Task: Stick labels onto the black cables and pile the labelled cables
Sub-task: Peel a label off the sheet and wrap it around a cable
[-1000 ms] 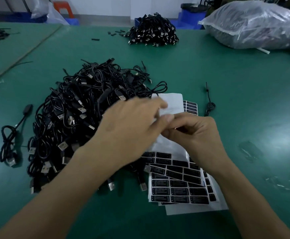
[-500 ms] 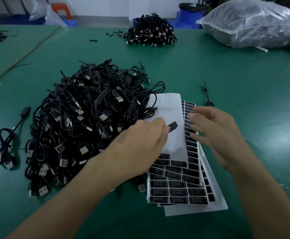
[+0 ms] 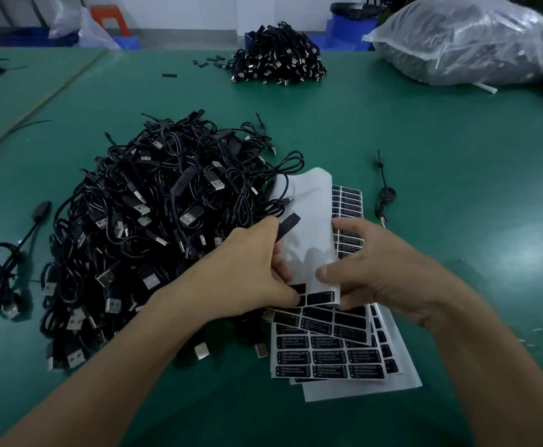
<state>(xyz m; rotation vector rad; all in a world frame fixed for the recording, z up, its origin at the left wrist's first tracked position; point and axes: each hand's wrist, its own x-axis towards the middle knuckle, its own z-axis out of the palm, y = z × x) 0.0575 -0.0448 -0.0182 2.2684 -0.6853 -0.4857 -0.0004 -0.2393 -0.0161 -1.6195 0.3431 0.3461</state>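
Note:
A big heap of black USB cables (image 3: 154,227) lies on the green table (image 3: 425,162), left of centre. Beside it on the right is a stack of label sheets (image 3: 328,350) printed with black labels. The top sheet (image 3: 309,240) is mostly bare white backing with two black labels left at its near edge. My left hand (image 3: 251,275) pinches a peeled black label (image 3: 289,223) at its fingertips, and its thumb rests on the near labels. My right hand (image 3: 380,272) grips the top sheet's right edge, thumb on top.
A single cable (image 3: 8,266) lies left of the heap and another (image 3: 384,195) right of the sheets. A smaller cable pile (image 3: 276,59) sits at the far edge, with a full clear plastic bag (image 3: 467,40) at the far right. Small black parts (image 3: 209,62) are scattered near the far pile.
The hands peeled a label off together, then parted, the label staying with my left hand. My right hand, open half a second ago, now grips the top sheet, whose near edge has lifted.

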